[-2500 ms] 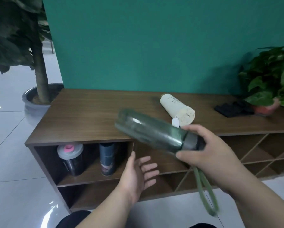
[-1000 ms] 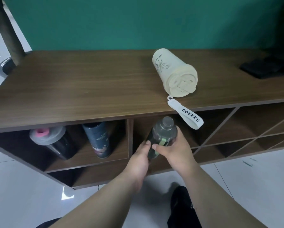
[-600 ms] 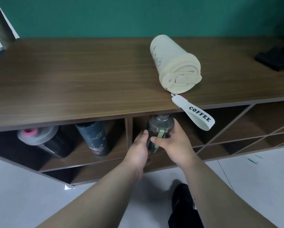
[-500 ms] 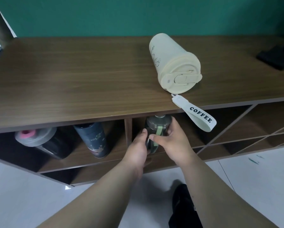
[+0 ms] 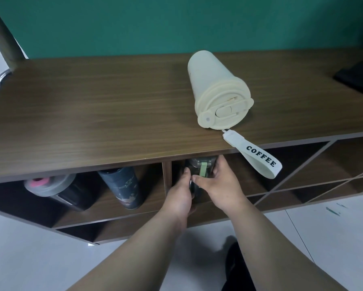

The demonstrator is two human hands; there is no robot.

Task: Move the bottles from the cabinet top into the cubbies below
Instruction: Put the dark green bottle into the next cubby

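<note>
Green bottle point(image 5: 199, 171) now deeper in the middle cubby point(image 5: 239, 175) than a second ago — left hand point(image 5: 179, 198) and right hand point(image 5: 220, 186) both grip it (cream bottle point(image 5: 216, 91) remains on top).

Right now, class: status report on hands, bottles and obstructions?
Both hands grip green bottle in middle cubby. Cream cup lies on top. Nothing blocking.
</note>
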